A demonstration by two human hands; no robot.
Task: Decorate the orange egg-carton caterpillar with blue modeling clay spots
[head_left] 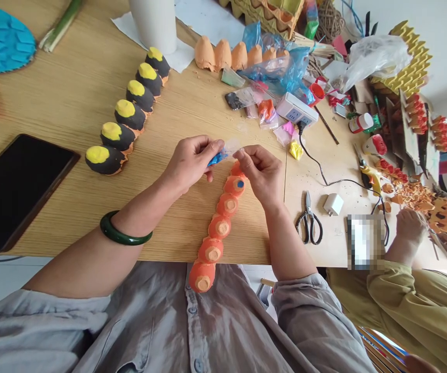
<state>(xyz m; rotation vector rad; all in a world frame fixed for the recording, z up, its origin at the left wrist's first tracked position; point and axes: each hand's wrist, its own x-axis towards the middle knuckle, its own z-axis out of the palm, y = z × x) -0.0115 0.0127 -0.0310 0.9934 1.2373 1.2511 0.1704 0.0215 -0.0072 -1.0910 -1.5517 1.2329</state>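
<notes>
My left hand pinches a small clear bag with blue clay inside, at the middle of the view. Close to its right, my right hand has thumb and fingers pressed together at the bag's clear end. Below the hands runs an orange-red strip of egg-carton cups, which reaches past the table's front edge. A blue spot shows on one upper cup; the lower cups have pale, bare tops. My right hand partly hides the strip's far end.
A row of black cups with yellow tops and a dark tablet lie left. Scissors, a white adapter and a power strip are right. Clay bags and cartons crowd the back. Another person's hands work at far right.
</notes>
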